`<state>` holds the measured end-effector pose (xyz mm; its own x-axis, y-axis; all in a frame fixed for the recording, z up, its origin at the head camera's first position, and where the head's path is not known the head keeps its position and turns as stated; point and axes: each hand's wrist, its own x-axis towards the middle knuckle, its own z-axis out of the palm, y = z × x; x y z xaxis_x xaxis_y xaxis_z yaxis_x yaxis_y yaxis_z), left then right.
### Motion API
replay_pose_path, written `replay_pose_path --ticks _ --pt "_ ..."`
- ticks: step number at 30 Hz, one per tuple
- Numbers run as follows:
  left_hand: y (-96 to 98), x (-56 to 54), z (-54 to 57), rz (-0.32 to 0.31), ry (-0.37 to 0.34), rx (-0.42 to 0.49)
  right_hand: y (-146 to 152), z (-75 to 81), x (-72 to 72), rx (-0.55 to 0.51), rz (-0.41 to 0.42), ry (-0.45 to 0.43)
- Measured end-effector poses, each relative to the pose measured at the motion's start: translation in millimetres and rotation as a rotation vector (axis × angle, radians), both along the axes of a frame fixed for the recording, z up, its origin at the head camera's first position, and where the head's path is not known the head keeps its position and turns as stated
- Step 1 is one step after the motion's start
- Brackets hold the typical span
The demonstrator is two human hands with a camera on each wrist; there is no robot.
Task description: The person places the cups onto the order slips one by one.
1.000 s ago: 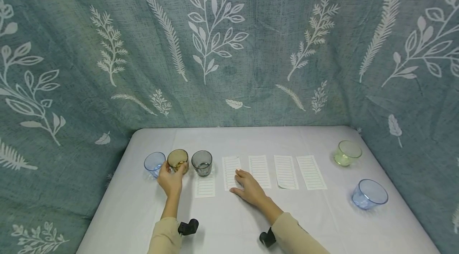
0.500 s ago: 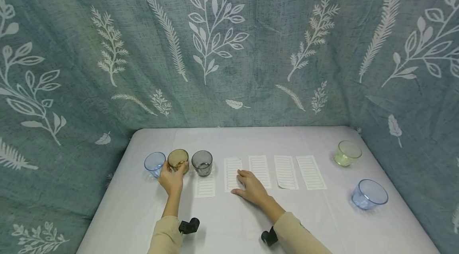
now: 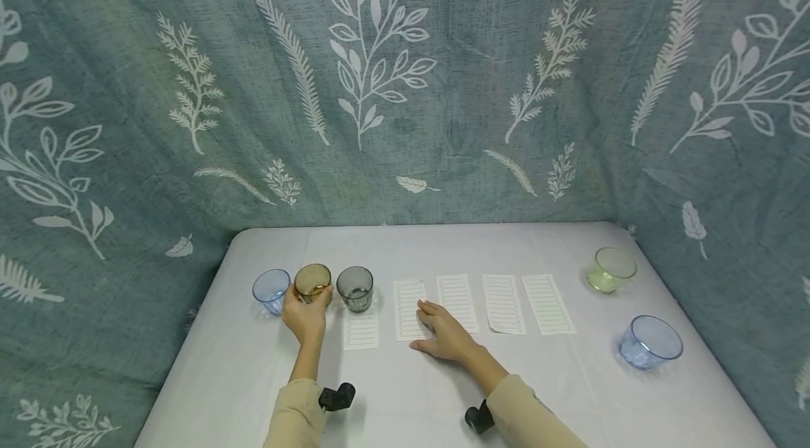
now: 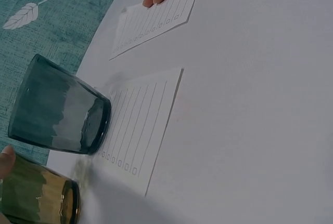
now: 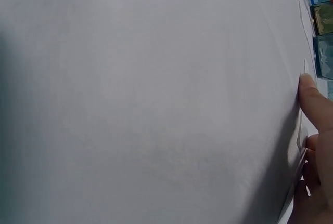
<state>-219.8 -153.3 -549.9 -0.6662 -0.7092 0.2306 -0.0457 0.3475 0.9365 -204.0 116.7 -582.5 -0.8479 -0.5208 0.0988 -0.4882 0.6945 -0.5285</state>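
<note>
My left hand (image 3: 305,318) grips an amber drinking glass (image 3: 313,279) low on its near side. A blue glass (image 3: 271,291) stands just left of it. On its right a smoky grey glass (image 3: 356,288) overlaps the far end of a lined white paper sheet (image 3: 361,333). My right hand (image 3: 448,335) rests with spread fingers on the second lined sheet (image 3: 407,304), its thumb at the near right corner. In the left wrist view the amber glass (image 4: 41,195) shows beside the grey glass (image 4: 60,107). The right wrist view shows my right thumb (image 5: 314,99) along the paper's edge.
Three more lined sheets, including a far right one (image 3: 548,304), lie in a row to the right. A green glass (image 3: 611,271) and another blue glass (image 3: 650,342) stand near the table's right edge. A leaf-patterned curtain (image 3: 405,82) hangs behind the white table (image 3: 392,399).
The second sheet has shifted slightly right and toward me under my right hand, which moved with it. My left hand stays on the amber glass.
</note>
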Motion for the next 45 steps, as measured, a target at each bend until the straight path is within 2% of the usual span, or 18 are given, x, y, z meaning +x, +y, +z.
replay_pose_path --ticks 5,19,26,33,39,45 --pt "1.2 -0.7 -2.2 0.002 0.001 0.032 -1 -2.0 0.4 -0.007 -0.015 0.016" --pt "0.4 1.5 -4.0 0.012 0.017 -0.020 -3 -2.5 3.2 0.020 -0.055 0.043" --pt "-0.2 3.9 -5.9 -0.018 -0.002 -0.005 -4 -3.7 2.1 0.001 -0.056 0.055" --pt "-4.1 5.4 -3.9 -0.071 0.017 0.018 -3 -5.2 2.9 -0.016 -0.061 0.063" --pt "-10.5 9.8 2.1 -0.118 -0.015 0.037 -3 -4.9 3.0 -0.029 -0.074 0.055" --pt "-16.0 16.9 17.2 -0.154 0.001 0.005 -2 -3.0 2.2 -0.035 -0.068 0.043"
